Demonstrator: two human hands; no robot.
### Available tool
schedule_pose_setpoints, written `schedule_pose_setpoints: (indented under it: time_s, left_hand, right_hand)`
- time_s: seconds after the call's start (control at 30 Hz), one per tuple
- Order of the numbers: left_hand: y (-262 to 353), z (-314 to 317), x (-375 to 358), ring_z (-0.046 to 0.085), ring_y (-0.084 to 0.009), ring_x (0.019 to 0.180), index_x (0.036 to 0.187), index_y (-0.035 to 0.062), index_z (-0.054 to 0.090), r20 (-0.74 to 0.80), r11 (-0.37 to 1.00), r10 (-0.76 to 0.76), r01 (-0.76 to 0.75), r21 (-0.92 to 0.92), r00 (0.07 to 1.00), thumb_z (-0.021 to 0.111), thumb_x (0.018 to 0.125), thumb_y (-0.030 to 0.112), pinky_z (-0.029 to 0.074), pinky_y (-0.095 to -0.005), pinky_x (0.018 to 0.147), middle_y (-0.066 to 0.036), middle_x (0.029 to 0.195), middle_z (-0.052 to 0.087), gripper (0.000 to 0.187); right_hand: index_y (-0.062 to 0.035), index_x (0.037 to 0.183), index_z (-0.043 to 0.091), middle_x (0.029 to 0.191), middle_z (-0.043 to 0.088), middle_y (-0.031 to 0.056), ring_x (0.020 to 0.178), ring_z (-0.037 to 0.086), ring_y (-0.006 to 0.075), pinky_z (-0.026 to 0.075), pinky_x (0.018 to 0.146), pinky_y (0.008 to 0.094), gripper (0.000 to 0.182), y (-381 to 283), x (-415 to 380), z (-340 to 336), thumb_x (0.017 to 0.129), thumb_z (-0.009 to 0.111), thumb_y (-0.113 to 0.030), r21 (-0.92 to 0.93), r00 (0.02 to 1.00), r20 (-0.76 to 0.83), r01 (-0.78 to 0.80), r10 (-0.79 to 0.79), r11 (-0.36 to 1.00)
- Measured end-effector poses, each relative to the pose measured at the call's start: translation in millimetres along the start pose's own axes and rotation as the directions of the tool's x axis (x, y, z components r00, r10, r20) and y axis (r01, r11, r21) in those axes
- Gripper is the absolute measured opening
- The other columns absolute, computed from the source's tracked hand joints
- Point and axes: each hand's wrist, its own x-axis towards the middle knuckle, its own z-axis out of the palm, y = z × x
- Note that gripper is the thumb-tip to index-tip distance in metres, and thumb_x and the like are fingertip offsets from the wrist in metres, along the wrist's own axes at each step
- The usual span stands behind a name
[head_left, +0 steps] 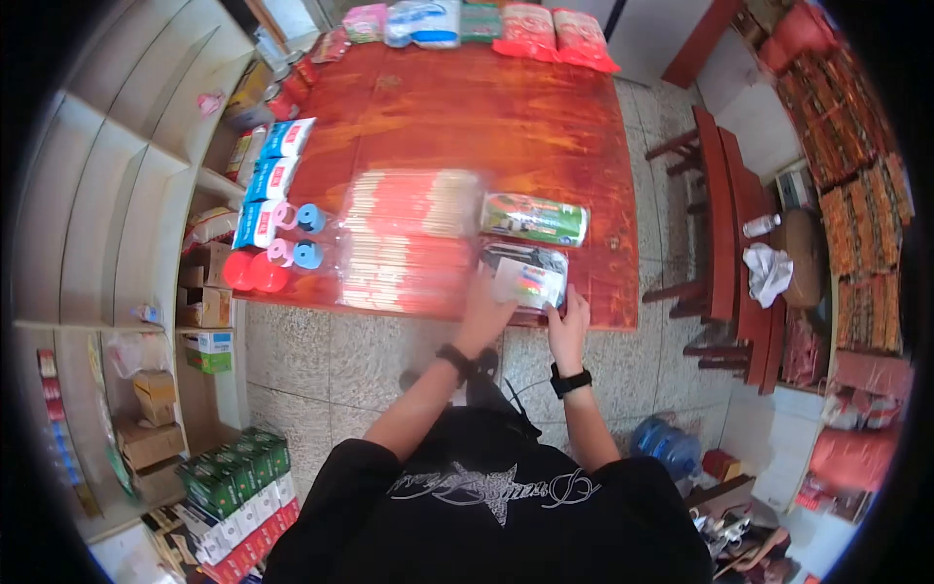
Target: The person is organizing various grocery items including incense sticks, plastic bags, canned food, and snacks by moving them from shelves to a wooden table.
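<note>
Head view: the right hand point(570, 319) grasps a black-and-white plastic-wrapped packet point(533, 277) by the red wooden desk's point(438, 117) near edge, unreleased; the left hand point(485, 310) touches it (grip unclear), with other goods set out.

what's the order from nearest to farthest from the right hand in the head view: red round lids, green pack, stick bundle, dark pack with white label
From the right hand:
1. Dark pack, touching its fingers at the near table edge
2. Green pack, just beyond the dark one
3. Stick bundle, to the left
4. Red round lids, far left
</note>
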Motion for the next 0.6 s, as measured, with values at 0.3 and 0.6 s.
schedule_pose_setpoints:
  time_s: [0.3, 0.6]
  left_hand:
    - [-1.4, -135.7, -99.5, 0.052, -0.0294, 0.111, 0.13, -0.0008, 0.041, -0.161, 0.99, -0.083, 0.063, -0.126, 0.983, 0.062, 0.082, 0.017, 0.041, -0.0376, 0.094, -0.019, 0.116, 0.054, 0.056]
    - [-77.8, -292.8, -342.2, 0.051, -0.0272, 0.116, 0.129, 0.0009, 0.044, -0.599, 0.856, -0.503, 0.261, -0.447, 0.623, 0.062, 0.084, 0.021, 0.042, -0.0355, 0.095, -0.018, 0.127, 0.051, 0.053]
  right_hand:
    - [-0.0011, 0.106, 0.055, 0.11, 0.055, 0.0103, 0.094, 0.054, 0.0165, 0.046, 0.077, 0.0275, 0.02, -64.9, -69.5, -8.5, 0.086, 0.052, -0.002, 0.526, 0.977, 0.146, 0.058, -0.157, 0.849]
    - [-0.0008, 0.094, 0.059, 0.089, 0.058, 0.0026, 0.082, 0.052, 0.0106, 0.041, 0.074, 0.0225, 0.01, -186.8, -145.7, 113.4, 0.087, 0.052, -0.005, 0.545, 0.761, 0.306, 0.353, -0.572, 0.761]
